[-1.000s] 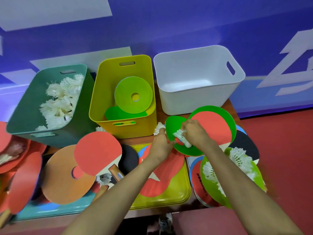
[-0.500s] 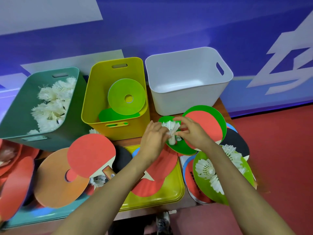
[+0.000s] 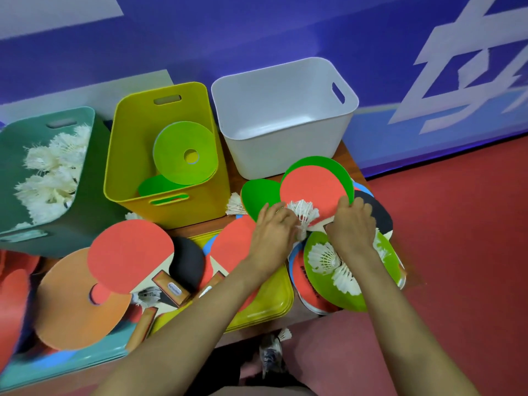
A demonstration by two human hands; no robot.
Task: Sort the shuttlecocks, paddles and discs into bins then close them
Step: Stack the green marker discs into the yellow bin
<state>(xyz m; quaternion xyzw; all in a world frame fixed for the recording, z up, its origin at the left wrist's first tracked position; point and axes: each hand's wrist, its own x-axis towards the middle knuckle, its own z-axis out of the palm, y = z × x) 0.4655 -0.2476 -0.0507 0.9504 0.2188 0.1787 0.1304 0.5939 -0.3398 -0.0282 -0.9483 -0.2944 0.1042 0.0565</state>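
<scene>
So the left hand (image 3: 274,232) has its fingers curled round a shuttlecock (image 3: 304,212), just in front of the white bin (image 3: 285,124). The feathers stick up on top of a red paddle (image 3: 311,187). Makes sense to me: the birdies sit on top of the flat stuff, so they need to come off before anything under them gets lifted.

The right hand (image 3: 353,227) is curled at the near edge of that same paddle, thumb on its face. Honestly can't tell if it's actually gripping it or just resting there, the knuckles hide the fingers.

The shuttlecock's home looks like the teal bin (image 3: 85,195), two bins left of the white one and already full of feathers. The yellow bin (image 3: 171,212) between them holds green discs (image 3: 183,152). The white bin shows nothing inside, so I'd guess paddles go there.

More shuttlecocks (image 3: 328,258) lie on a lime disc (image 3: 383,252), nearer the person than the white bin. The annoying bit: the yellow lid (image 3: 268,295) is buried under paddles, so no closing until the pile's cleared.
</scene>
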